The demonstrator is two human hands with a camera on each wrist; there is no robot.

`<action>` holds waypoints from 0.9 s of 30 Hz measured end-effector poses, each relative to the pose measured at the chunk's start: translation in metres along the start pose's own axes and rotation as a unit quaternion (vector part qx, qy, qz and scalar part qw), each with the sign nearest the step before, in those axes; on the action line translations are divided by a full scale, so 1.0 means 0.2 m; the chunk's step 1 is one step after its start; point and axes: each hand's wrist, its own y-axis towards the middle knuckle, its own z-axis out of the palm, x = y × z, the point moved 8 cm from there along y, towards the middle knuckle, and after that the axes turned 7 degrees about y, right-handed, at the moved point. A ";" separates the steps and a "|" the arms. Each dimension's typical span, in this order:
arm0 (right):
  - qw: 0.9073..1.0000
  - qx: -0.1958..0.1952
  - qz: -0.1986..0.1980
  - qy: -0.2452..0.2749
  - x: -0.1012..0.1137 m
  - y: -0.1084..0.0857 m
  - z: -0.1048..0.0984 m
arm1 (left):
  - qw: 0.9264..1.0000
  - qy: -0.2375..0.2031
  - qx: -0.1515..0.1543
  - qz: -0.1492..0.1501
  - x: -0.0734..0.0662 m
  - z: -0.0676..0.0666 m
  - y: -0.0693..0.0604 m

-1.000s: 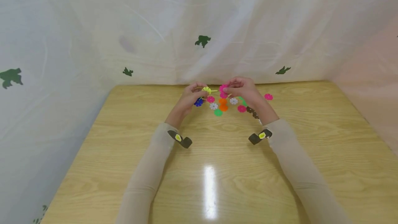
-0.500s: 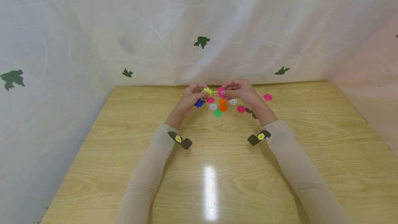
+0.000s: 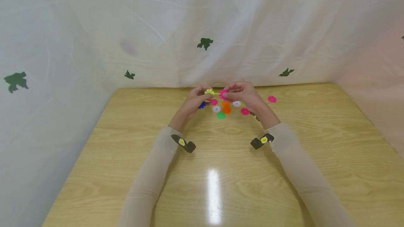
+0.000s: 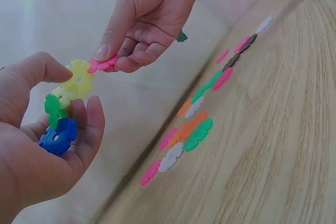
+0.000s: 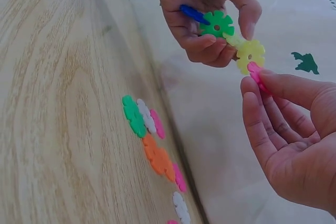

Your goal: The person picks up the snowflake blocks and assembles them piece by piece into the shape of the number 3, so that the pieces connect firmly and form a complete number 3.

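Note:
My left hand [image 3: 193, 101] holds a chain of notched, flower-shaped interlocking discs. In the left wrist view the chain has a blue disc [image 4: 58, 139] by the palm, a green disc [image 4: 53, 109], and yellow discs [image 4: 81, 80], one near the thumb tip. Between thumb and forefinger, my right hand [image 3: 244, 96] pinches a pink disc [image 5: 255, 76]. Its edge meets the outer yellow disc [image 5: 251, 55] at an angle. Whether their slots are fully joined cannot be seen. Both hands are raised above the far part of the table.
More discs lie on the wooden table [image 3: 202, 157] below the hands: orange [image 3: 226, 110], white [image 3: 216, 109], green [image 3: 221, 115], pink [image 3: 245, 111], and brown ones partly behind the right wrist. A lone pink disc [image 3: 272, 99] lies farther right. A patterned curtain [image 3: 151, 38] hangs behind.
My right hand has moved slightly left, bringing the pink disc from a gap away up against the yellow disc. The left hand has stayed nearly in place.

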 end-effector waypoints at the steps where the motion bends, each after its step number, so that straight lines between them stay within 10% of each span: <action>1: 1.000 -0.001 -0.001 0.003 0.00 0.00 0.00 | 1.000 -0.005 0.004 0.002 0.00 0.00 0.00; 27: 0.998 -0.037 -0.059 0.000 0.06 -0.02 0.00 | 0.999 -0.014 0.001 0.033 -0.05 0.03 -0.01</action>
